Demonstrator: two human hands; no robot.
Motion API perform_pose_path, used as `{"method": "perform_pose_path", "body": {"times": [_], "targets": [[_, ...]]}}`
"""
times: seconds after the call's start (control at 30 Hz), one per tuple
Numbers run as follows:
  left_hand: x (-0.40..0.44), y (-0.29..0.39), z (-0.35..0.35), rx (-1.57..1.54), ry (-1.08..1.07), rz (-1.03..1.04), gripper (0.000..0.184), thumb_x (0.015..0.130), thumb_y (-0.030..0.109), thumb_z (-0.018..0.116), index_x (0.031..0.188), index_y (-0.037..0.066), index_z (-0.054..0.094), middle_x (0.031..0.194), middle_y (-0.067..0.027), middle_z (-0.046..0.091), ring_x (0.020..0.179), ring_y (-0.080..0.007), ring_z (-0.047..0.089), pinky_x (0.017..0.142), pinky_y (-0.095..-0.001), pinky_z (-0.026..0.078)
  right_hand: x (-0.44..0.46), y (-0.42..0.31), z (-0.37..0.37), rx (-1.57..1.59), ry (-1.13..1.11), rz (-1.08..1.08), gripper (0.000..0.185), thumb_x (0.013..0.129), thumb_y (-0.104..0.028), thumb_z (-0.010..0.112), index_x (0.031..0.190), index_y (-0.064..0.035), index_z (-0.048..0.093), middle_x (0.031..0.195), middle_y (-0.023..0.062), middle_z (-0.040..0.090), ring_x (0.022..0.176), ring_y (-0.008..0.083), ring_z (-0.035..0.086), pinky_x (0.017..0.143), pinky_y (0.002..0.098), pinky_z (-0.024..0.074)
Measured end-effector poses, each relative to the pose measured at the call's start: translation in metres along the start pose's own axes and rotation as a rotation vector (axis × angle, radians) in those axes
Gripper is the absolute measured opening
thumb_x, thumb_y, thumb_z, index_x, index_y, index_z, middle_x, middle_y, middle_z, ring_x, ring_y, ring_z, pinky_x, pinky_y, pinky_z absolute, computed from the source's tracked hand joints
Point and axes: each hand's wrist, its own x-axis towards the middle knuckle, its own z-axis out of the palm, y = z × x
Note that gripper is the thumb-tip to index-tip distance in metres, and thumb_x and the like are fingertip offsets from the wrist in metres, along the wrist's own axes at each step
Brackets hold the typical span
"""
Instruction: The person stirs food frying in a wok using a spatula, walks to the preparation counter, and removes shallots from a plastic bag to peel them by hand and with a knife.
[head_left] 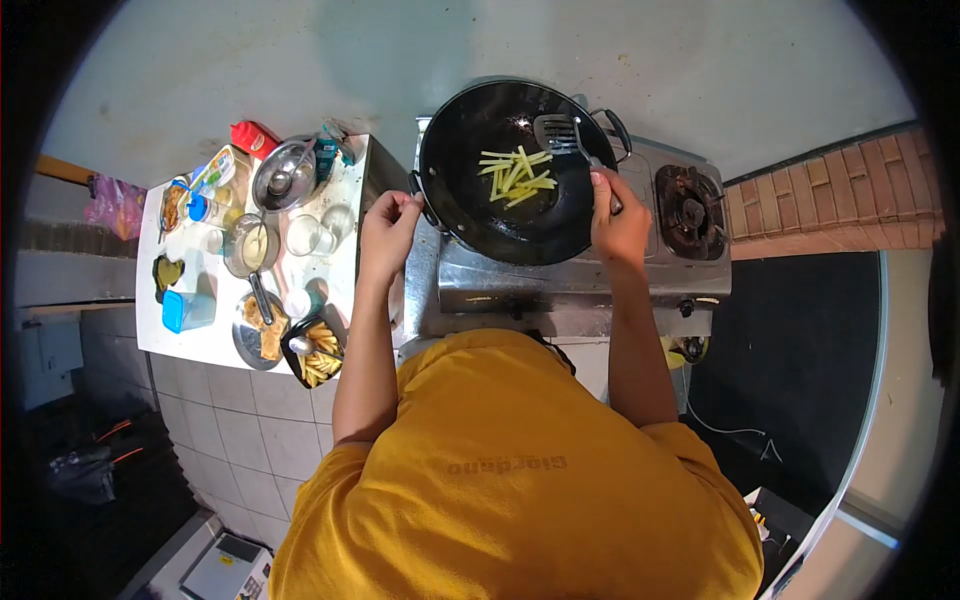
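Evidently, hands (506, 222), slotted spatula (557, 135), wok (515, 225), fries (518, 176)

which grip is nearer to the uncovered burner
Right: the right grip holds the spatula just left of the burner; the left grip is farther off, by the wok's left handle.

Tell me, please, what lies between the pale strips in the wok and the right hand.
Only a bare stretch of the wok's dark inner surface lies directly between the pale strips and the right hand, as the head view shows.
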Motion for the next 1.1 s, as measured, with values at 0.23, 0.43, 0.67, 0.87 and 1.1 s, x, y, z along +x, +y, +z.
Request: {"method": "perform_pose_path", "body": {"times": [0.23, 0.43, 0.67, 0.87, 1.1], "targets": [[-0.002, 0.005, 0.0, 0.042, 0.005, -0.03, 0.02, 0.094, 0.02, 0.065, 0.085, 0.003, 0.059, 0.071, 0.0044, 0.053, 0.066, -0.0039, 0.045, 0.06, -0.0218, 0.037, -0.004, -0.007, -0.011, 0.024, -0.112, -0.007, 0.024, 0.093, -0.022, 0.065, 0.101, 0.0003, 0.069, 0.087, 0.0216, 0.069, 0.077, 0.0344, 0.069, 0.071, 0.0364, 0.0518], [-0.004, -0.001, 0.002, 0.023, 0.021, -0.003, 0.02, 0.094, 0.02, 0.064, 0.087, 0.002, 0.06, 0.075, 0.0035, 0.055, 0.068, -0.0043, 0.046, 0.061, -0.0215, 0.037, 0.004, -0.021, -0.015, 0.019, -0.105, 0.045, 0.028, 0.095, -0.026, 0.063, 0.101, -0.0001, 0.069, 0.083, 0.0212, 0.068, 0.073, 0.029, 0.069, 0.068, 0.034, 0.0508], [-0.011, 0.008, 0.004, 0.007, 0.04, -0.033, 0.021, 0.095, 0.021, 0.065, 0.088, 0.002, 0.062, 0.073, 0.0051, 0.054, 0.067, -0.003, 0.045, 0.06, -0.02, 0.036, -0.001, -0.016, 0.011, 0.136, -0.188, 0.057, 0.026, 0.096, -0.027, 0.061, 0.101, -0.0026, 0.069, 0.082, 0.0193, 0.068, 0.074, 0.0313, 0.068, 0.068, 0.0346, 0.0504], [-0.017, 0.008, 0.003, -0.008, 0.077, -0.027, 0.02, 0.094, 0.022, 0.066, 0.087, 0.003, 0.062, 0.07, 0.0068, 0.053, 0.063, -0.0018, 0.043, 0.056, -0.0194, 0.034, 0.003, -0.005, 0.014, 0.057, -0.02, -0.102, 0.026, 0.096, -0.027, 0.061, 0.101, -0.0031, 0.069, 0.086, 0.0198, 0.068, 0.077, 0.034, 0.068, 0.07, 0.036, 0.0512], [-0.019, 0.01, 0.0, -0.011, 0.082, -0.016, 0.018, 0.094, 0.021, 0.066, 0.087, 0.004, 0.063, 0.069, 0.0075, 0.052, 0.061, -0.0016, 0.043, 0.054, -0.0195, 0.033, 0.005, -0.018, 0.003, 0.068, -0.174, 0.018, 0.025, 0.095, -0.026, 0.063, 0.101, -0.0027, 0.069, 0.086, 0.0197, 0.068, 0.078, 0.0326, 0.068, 0.07, 0.0352, 0.0513]]}}
